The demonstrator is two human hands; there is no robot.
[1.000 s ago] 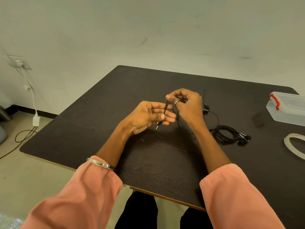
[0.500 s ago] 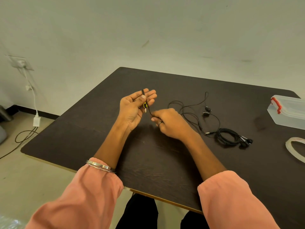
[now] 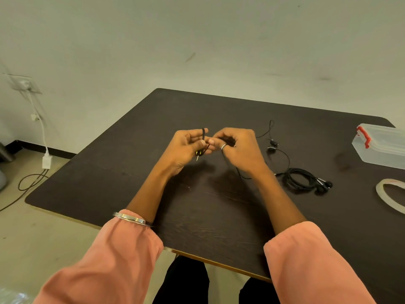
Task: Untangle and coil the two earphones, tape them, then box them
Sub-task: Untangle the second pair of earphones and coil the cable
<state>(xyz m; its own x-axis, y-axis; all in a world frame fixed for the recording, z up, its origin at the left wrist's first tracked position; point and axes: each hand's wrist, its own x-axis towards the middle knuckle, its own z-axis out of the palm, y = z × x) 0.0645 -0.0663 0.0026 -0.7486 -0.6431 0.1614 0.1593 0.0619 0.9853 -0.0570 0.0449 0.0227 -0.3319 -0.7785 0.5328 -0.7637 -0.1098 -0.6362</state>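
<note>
Left hand (image 3: 186,148) curled round a loop of black cord (image 3: 203,133) over the fingers, gold plug (image 3: 198,155) dangling below; right hand (image 3: 237,148) touching it at three o'clock, pinching the same cord, which trails off to the earbuds (image 3: 272,145). Coiled second earphone (image 3: 304,179) flat on the table (image 3: 131,172) at four o'clock. Lidded box (image 3: 381,145) further at three o'clock, tape roll (image 3: 389,197) at four.

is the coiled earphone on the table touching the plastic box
Apart. The head view shows the coiled earphone lying well short of the plastic box, with a wide stretch of bare table between them.
</note>
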